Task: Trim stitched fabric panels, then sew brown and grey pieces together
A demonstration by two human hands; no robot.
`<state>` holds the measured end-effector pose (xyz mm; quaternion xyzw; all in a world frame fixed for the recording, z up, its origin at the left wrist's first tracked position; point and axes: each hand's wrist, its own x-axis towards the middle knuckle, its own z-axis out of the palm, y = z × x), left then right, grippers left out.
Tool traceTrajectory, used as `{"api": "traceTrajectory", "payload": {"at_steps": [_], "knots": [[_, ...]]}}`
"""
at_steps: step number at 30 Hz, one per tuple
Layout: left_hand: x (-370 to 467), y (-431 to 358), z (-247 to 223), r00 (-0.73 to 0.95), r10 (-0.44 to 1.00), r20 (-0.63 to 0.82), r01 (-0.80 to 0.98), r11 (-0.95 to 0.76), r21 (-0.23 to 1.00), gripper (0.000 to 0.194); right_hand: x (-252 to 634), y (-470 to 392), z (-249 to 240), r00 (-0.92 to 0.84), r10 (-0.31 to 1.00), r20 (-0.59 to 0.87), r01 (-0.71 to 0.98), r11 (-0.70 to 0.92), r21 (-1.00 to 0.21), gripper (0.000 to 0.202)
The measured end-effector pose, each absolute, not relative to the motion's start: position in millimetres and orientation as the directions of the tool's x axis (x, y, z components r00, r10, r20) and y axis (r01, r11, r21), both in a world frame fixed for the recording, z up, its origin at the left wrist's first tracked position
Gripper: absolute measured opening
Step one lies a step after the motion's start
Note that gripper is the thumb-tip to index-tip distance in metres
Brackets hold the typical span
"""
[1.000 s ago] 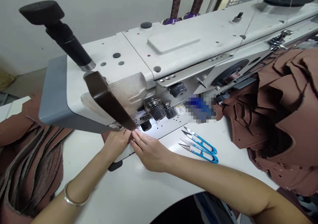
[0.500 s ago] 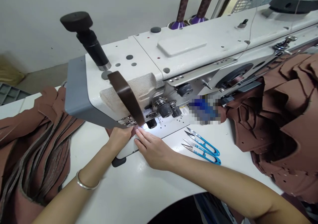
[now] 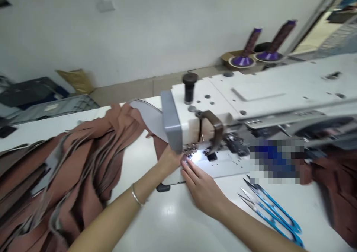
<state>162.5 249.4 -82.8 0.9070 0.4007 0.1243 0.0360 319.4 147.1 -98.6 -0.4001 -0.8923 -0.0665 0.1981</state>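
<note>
Under the head of a white sewing machine (image 3: pixel 178 127), a brown leather piece (image 3: pixel 159 147) runs behind my left hand toward the lit needle area. My left hand (image 3: pixel 170 162) is closed at the piece's near edge, its fingertips partly hidden by the machine head and blur. My right hand (image 3: pixel 205 188) lies beside it, with fingers stretched out and tips meeting the left fingers at the presser foot (image 3: pixel 191 149). What of the leather sits beneath the fingertips is too small to make out. A brown curved lever (image 3: pixel 216 127) hangs just above the needle area.
A heap of brown leather pieces (image 3: pixel 80 170) covers the table's left side; more leather (image 3: pixel 337 192) lies at the right. Blue thread snips (image 3: pixel 275 214) rest right of my right hand. Two thread cones (image 3: pixel 248 47) stand behind the machine. Grey crates (image 3: pixel 55 107) sit beyond the table.
My view has swung left and upward, so the machine and both hands appear farther right. More of the left heap and wall shows. Both hands stay at the needle area.
</note>
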Motion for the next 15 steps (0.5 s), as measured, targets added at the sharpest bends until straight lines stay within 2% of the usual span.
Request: {"api": "traceTrajectory", "payload": {"at_steps": [8, 15], "knots": [[163, 251, -72, 0.455, 0.816, 0.358, 0.837, -0.529, 0.142, 0.032, 321, 148, -108, -0.616, 0.622, 0.483, 0.742, 0.664, 0.092, 0.041], [167, 259, -74, 0.447, 0.802, 0.396, 0.830, -0.537, 0.153, 0.030, 320, 154, -112, -0.601, 0.612, 0.514, 0.762, 0.632, 0.139, 0.038]]}}
